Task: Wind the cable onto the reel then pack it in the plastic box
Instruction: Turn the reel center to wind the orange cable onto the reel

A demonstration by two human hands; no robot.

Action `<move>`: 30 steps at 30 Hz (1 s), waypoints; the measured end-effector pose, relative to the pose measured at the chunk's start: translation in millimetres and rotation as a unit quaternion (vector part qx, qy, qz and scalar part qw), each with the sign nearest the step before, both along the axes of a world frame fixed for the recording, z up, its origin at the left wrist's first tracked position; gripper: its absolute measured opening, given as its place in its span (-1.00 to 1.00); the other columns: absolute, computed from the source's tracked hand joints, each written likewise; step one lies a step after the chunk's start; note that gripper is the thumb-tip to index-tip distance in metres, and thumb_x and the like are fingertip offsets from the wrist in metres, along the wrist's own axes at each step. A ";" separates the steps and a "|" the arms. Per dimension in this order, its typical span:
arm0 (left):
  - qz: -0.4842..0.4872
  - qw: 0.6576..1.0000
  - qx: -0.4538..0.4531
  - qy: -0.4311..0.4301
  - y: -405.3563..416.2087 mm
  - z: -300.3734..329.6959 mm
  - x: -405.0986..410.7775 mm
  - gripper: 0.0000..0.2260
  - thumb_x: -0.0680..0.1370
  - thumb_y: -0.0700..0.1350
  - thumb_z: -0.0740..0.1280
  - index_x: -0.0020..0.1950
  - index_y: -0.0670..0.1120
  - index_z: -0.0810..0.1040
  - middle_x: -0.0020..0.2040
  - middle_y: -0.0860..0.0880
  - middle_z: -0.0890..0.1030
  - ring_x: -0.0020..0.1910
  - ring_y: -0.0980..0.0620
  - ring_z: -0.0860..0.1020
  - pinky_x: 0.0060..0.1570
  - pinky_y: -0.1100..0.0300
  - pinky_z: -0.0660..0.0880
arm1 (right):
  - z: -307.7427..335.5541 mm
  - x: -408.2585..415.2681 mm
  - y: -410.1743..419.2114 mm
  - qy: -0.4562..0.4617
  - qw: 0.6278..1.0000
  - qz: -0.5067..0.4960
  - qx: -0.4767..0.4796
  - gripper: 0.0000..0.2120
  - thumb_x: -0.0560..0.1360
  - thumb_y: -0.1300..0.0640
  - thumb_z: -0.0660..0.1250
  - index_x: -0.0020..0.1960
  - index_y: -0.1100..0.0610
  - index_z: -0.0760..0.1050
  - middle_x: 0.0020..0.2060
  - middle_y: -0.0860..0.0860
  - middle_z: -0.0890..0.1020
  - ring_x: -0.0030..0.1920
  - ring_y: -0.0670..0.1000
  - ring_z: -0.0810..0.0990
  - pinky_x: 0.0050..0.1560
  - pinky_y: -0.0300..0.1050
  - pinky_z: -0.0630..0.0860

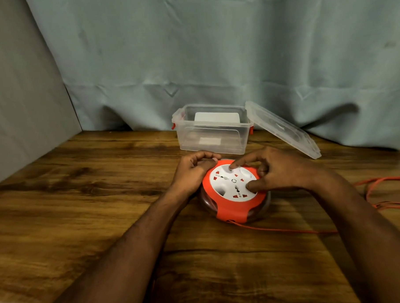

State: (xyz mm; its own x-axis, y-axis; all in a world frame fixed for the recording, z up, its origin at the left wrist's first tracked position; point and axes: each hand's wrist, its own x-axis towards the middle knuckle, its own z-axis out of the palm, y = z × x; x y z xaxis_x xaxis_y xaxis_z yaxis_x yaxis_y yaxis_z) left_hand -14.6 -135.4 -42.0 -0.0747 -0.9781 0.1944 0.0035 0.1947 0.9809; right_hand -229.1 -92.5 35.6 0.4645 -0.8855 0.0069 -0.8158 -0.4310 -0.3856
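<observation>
Red-and-white reel flat on the table, left hand curled against its left rim, right hand fingertips pressing its white face, orange cable trailing right, open plastic box just behind, lid leaning beside it

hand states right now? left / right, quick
Left hand: fingers curled, gripping the rim of the reel.
Right hand: fingertips pressing on the reel's white top face; not wrapped around it.
</observation>
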 end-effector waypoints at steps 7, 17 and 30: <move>-0.006 1.000 -0.001 -0.006 0.0 -0.7 0.9 -0.87 0.59 -0.24 0.34 0.05 -0.14 0.69 -0.05 -0.13 0.73 -0.11 -0.09 0.70 -0.14 0.08 0.64 | 1.0 -1.7 0.2 0.019 1.000 0.008 -0.002 -0.51 0.48 0.02 0.54 0.37 -0.20 0.53 -0.56 -0.66 0.30 -0.42 -0.54 0.42 -0.38 -0.52 0.37; -0.011 1.000 -0.003 0.001 0.5 -1.0 0.7 -0.86 0.58 -0.25 0.34 0.06 -0.18 0.68 -0.04 -0.16 0.73 -0.11 -0.11 0.70 -0.13 0.06 0.64 | -8.1 -2.0 -7.7 0.035 0.999 -0.015 -0.013 -0.50 0.37 -0.15 0.58 0.25 -0.31 0.48 -0.24 -0.35 0.57 -0.23 -0.25 0.57 -0.33 -0.30 0.39; -0.005 1.000 -0.002 0.022 -3.5 -2.4 0.3 -0.86 0.57 -0.26 0.35 0.04 -0.17 0.69 -0.05 -0.18 0.73 -0.15 -0.09 0.69 -0.14 0.09 0.63 | -14.4 12.5 -1.9 0.096 0.986 -0.066 -0.122 -0.48 0.15 -0.48 0.48 -0.14 -0.12 0.52 -0.23 -0.19 0.59 -0.20 -0.17 0.51 -0.30 -0.14 0.33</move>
State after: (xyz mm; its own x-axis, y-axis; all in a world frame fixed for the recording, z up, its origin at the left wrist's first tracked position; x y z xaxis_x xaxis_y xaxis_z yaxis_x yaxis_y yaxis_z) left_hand -14.3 -138.8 -44.4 -0.0758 -0.9765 0.2017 0.0477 0.1986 0.9789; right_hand -216.7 -94.4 21.3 0.3589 -0.9211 0.1510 -0.9188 -0.3771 -0.1165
